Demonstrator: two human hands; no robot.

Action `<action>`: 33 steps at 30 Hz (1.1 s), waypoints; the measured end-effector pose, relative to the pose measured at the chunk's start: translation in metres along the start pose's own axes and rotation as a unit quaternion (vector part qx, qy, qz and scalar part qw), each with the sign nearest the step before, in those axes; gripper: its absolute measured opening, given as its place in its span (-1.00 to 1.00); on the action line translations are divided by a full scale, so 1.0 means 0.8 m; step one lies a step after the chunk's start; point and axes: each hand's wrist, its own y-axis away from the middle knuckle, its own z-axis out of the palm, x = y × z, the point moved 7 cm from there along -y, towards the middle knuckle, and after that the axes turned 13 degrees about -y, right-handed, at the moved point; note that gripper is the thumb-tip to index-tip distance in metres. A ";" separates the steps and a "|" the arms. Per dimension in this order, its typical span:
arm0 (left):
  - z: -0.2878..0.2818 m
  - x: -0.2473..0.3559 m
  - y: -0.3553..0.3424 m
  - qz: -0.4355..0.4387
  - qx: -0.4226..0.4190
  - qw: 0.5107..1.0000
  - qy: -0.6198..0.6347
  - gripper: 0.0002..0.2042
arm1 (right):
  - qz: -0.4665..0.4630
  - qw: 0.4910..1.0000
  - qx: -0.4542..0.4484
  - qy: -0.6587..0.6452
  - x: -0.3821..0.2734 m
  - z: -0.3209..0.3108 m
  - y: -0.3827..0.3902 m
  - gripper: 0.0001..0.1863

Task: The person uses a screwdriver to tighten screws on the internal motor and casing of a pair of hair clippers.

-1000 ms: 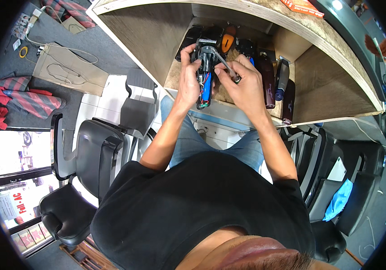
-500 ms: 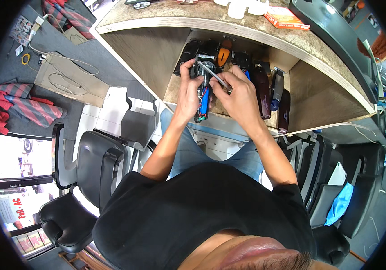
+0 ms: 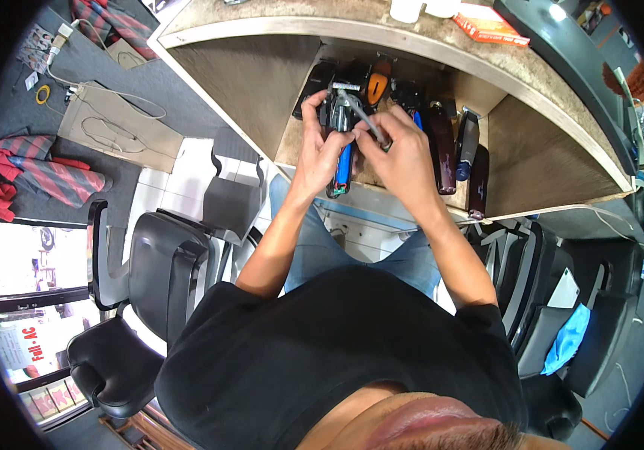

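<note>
My left hand is closed around a hair clipper with its casing off, so a blue battery and small coloured wires show. The clipper's metal blade end points away from me. My right hand pinches a slim grey screwdriver-like tool, slanting toward the clipper's head. Its far end is blurred, and whether it touches the clipper I cannot tell. Both thumbs nearly meet over the clipper. Just beyond lies an orange and black clipper, with a dark clipper to its left.
Dark maroon clippers and a black and silver trimmer lie right of my hands in the open compartment. An orange and white box rests on the counter above. Black salon chairs stand on both sides.
The tool's far end has shifted slightly away from me along the clipper's head, and my right hand has moved with it. The counter sits a little differently in view.
</note>
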 end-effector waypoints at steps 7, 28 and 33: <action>0.001 -0.002 -0.004 0.009 -0.020 0.999 0.032 -0.28 | 0.102 0.992 -0.049 -0.062 0.023 -0.004 -0.002 -0.81; 0.005 -0.013 -0.008 0.007 -0.027 0.999 0.039 -0.27 | 0.090 0.983 -0.162 -0.010 -0.044 -0.076 0.042 -0.76; 0.004 -0.016 -0.008 0.009 -0.028 0.999 0.031 -0.27 | 0.030 0.983 -0.140 0.111 -0.058 -0.078 0.045 -0.78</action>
